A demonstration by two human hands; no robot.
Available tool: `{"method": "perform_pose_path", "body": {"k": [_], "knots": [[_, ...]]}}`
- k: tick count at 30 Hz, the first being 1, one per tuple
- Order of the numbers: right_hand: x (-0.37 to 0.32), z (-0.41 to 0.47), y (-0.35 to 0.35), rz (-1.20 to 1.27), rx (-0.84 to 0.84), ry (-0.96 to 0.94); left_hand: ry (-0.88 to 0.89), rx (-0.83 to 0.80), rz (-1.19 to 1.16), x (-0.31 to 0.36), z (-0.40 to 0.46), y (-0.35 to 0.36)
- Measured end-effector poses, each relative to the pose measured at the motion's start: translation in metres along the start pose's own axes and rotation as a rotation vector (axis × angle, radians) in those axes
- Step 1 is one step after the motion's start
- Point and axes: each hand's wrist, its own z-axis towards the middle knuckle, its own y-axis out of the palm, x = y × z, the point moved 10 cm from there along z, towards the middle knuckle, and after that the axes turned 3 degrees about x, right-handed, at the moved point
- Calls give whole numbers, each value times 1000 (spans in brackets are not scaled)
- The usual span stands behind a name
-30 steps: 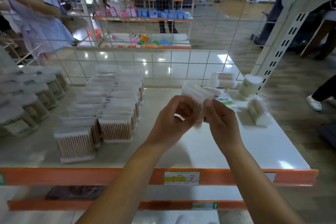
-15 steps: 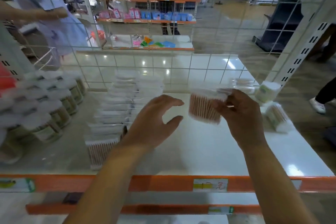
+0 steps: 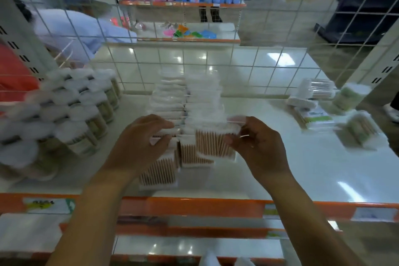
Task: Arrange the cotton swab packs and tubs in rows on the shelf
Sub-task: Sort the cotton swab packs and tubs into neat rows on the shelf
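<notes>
At the far left of the white shelf [image 3: 323, 168] stand the round tubs [image 3: 71, 114] of cotton swabs, packed close in rows with their white lids up; they look blurry. Next to them, in the middle, two rows of flat swab packs [image 3: 187, 101] run from the wire grid [image 3: 216, 65] at the back toward the front edge. The front pack of the left row [image 3: 158, 170] stands on the shelf, near the orange strip [image 3: 194, 206]. The left hand [image 3: 138, 144] is over the left row, with its fingers spread and bent a little, touching the tops of the packs; it does not hold any of them. Just to the right, the right hand [image 3: 257, 147] pinches one pack [image 3: 216, 142] by its right end with thumb and fingers. This pack is at the front of the right row, just in front of another pack [image 3: 190, 155], and I cannot tell if it sits on the shelf yet. Farther right, near the back corner, some loose packs [image 3: 313, 101] lie in a messy heap. Beside them are two more tubs [image 3: 354, 114], one standing and one lying on its side. They are well apart from the neat rows.
</notes>
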Motion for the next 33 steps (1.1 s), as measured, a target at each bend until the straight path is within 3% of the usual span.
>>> {"method": "perform_pose_path", "body": {"k": [3,8,16,28,33], "knots": [[5,-2,13,-32,6,-24,57,-6,14,-3,-6,7],[17,-13,32,-287,74,-194,148,43,20,-2,-9,12],[29,-30,40,-388,135,-281,199,98,8,-4,-12,14],[31,-30,41,-260,114,-340,196,169,61,-2,-17,15],[34,-29,39,-333,104,-307,208,80,81,1,-12,16]]}}
